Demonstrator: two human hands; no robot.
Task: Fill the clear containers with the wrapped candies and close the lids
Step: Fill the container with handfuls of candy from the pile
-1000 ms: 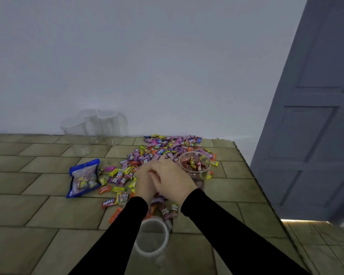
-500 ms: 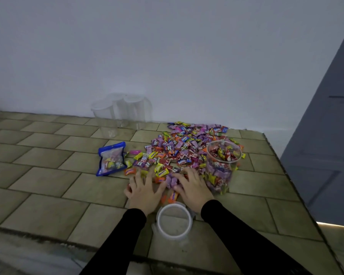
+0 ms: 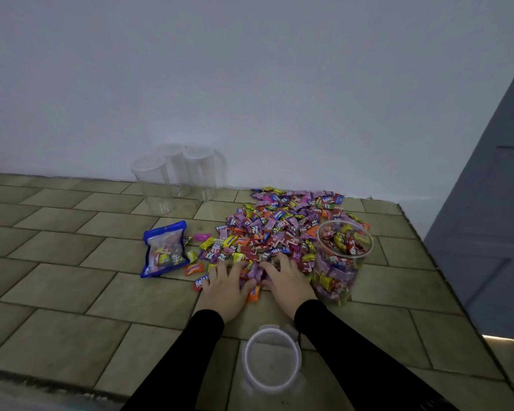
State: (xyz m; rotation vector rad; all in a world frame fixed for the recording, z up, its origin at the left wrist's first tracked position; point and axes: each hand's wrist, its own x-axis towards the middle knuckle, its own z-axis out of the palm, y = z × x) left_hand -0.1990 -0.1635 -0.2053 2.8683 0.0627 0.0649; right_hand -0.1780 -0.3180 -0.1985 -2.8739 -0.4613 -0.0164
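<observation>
A heap of wrapped candies (image 3: 282, 226) lies on the tiled counter. My left hand (image 3: 224, 284) and my right hand (image 3: 287, 281) rest palm down, fingers spread, on the heap's near edge, with a small bunch of purple candies between them. An empty clear container (image 3: 272, 361) stands open just in front of my wrists. To the right of my right hand stands a clear container filled with candies (image 3: 339, 259), without a lid. Three empty clear containers (image 3: 175, 176) stand by the wall at the back.
A blue candy bag (image 3: 163, 249) lies left of the heap. The counter (image 3: 72, 280) ends at a front edge below and a right edge near a grey door (image 3: 493, 203). A white wall rises behind.
My hands were clasped together above the heap a second ago; they have come apart and lowered flat onto the candies. The view has shifted left and down.
</observation>
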